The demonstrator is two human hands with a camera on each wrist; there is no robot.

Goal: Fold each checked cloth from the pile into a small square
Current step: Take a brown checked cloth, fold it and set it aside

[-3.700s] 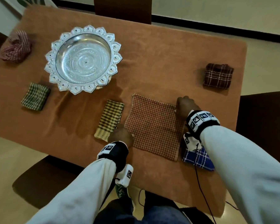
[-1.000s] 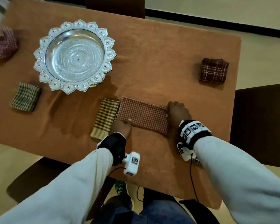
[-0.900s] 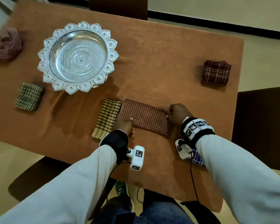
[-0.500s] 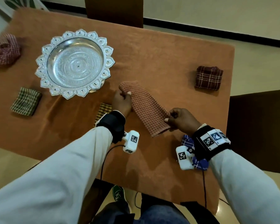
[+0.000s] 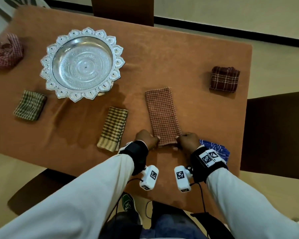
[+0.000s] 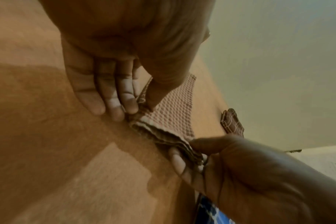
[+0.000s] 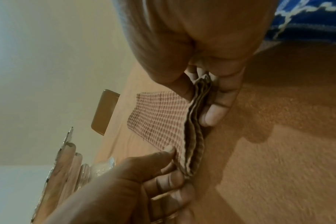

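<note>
A red checked cloth, folded into a long narrow strip, lies on the brown table and runs away from me. My left hand pinches its near left corner between thumb and fingers. My right hand pinches the near right corner. In the left wrist view the red checked cloth shows several stacked layers at its near edge, with my left hand on one end. The right wrist view shows the same cloth held by my right hand.
A yellow checked folded cloth lies just left of my left hand. A blue checked cloth sits under my right wrist. A silver bowl, a green folded cloth, a crumpled red cloth and a dark maroon folded cloth stand farther off.
The open red cloth was folded in half into a strip, lifted, turned a quarter turn and laid pointing away from me. Both hands have come to its near end.
</note>
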